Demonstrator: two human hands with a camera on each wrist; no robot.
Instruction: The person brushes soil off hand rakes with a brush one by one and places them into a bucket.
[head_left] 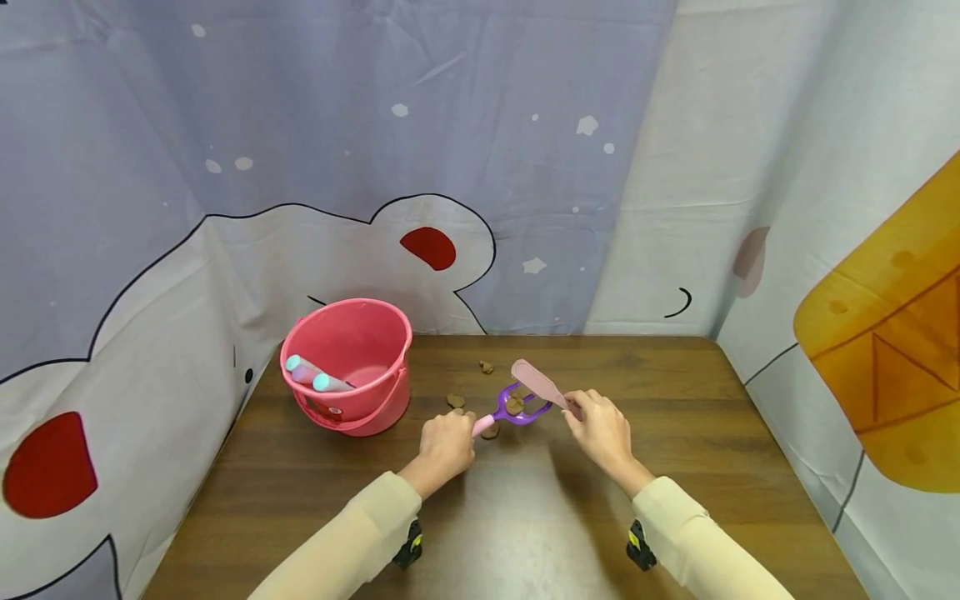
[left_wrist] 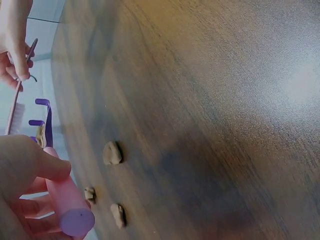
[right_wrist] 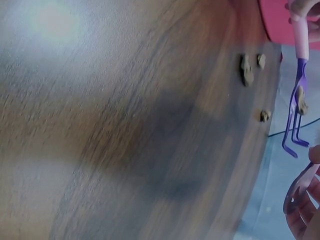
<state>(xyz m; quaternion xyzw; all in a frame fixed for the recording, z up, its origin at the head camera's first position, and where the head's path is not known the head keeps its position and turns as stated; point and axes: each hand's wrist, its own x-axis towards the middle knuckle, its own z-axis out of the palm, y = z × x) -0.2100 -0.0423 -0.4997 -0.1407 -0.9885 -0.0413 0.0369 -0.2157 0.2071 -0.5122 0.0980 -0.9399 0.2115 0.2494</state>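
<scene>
My left hand [head_left: 447, 442] grips the pink handle of a toy hand rake [head_left: 503, 413], its purple prongs pointing right above the table. A brown clump [head_left: 515, 405] sits among the prongs. My right hand [head_left: 602, 429] holds a pink brush [head_left: 538, 383] by its handle, with the head slanting up and left close over the rake. Pale bristles [left_wrist: 18, 116] show on the brush's underside in the left wrist view. Beneath and behind the tools lie brown clumps on the table: one flat piece [head_left: 455, 401], a small crumbly one [head_left: 486, 367] and a third [head_left: 491, 431] below the rake.
A pink bucket [head_left: 390, 408] stands at the back left of the wooden table [head_left: 675, 517]. Inside it lean handles with turquoise ends [head_left: 330, 383]. Printed cloth [head_left: 525, 167] hangs behind the table and along both sides.
</scene>
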